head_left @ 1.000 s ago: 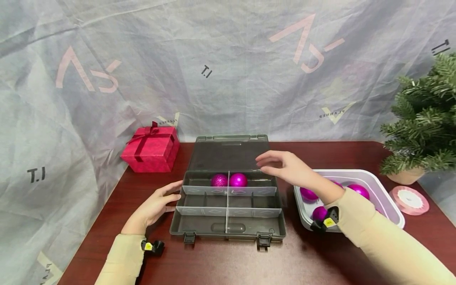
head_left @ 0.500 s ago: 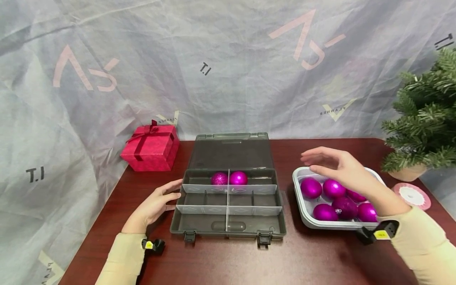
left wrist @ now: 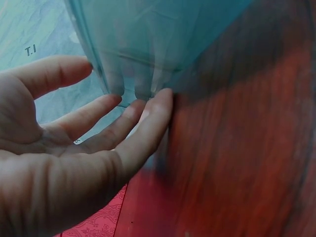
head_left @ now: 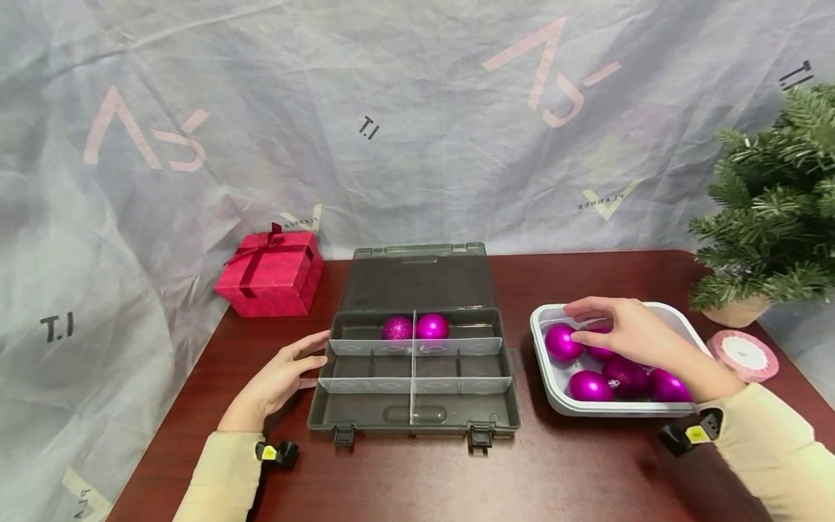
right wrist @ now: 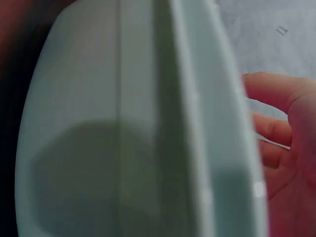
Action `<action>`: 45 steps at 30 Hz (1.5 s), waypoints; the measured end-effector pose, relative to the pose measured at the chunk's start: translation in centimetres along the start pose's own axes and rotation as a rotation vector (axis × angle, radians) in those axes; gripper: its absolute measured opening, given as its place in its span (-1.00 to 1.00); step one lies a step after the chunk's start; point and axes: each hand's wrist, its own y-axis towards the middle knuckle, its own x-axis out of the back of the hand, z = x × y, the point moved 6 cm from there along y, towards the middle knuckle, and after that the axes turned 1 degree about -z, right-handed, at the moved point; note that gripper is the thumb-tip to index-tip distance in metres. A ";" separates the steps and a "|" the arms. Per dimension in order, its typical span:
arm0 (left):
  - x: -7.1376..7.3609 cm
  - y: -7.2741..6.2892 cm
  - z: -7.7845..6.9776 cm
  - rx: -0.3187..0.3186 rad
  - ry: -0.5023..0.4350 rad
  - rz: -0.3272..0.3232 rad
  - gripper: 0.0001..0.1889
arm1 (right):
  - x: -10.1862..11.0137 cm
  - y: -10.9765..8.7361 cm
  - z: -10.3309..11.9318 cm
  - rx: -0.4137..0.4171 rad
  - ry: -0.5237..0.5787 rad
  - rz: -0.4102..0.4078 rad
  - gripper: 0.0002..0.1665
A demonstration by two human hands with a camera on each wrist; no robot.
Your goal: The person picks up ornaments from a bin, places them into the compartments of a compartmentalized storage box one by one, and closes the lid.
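Note:
A dark translucent divider box lies with its lid folded back. In its rear row, a glittery magenta ball and a shiny magenta ball sit on either side of the central divider. My left hand touches the box's left side with extended fingers, and its fingertips meet the clear wall in the left wrist view. Over the white tray, my right hand reaches down with thumb and fingers apart, thumb tip beside a magenta ball. Several magenta balls lie in the tray, some partly hidden by this hand.
A red gift box with a ribbon stands at the back left. To the right of the tray lie a pink ribbon roll and a small potted artificial fir tree. A grey printed cloth hangs behind the table.
My right hand has gone from above the box's right side rightward to the tray, then lowered among the balls. My left hand stays at the box's side.

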 end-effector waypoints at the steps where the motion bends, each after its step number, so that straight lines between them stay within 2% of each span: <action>1: 0.0 0.0 0.0 0.001 -0.003 -0.002 -0.33 | -0.2 0.1 -0.1 -0.001 -0.007 0.013 -0.49; 10: -0.2 0.0 -0.2 -0.011 -0.009 0.009 -0.32 | -1.5 0.6 -0.1 0.023 -0.089 0.036 -0.45; 21: 0.0 0.2 0.2 0.000 -0.005 -0.003 -0.32 | -2.8 0.8 0.1 0.114 -0.200 0.044 -0.43; 31: 0.1 0.2 0.3 0.004 -0.011 -0.006 -0.33 | -2.2 0.4 0.4 0.123 -0.116 0.024 -0.45; 40: 0.2 0.2 0.4 0.002 -0.015 -0.002 -0.33 | -0.8 -0.2 -0.2 0.036 -0.056 -0.038 -0.43; 45: 0.2 0.2 0.4 0.000 -0.015 0.000 -0.33 | 0.0 -0.4 0.4 0.016 -0.002 -0.074 -0.42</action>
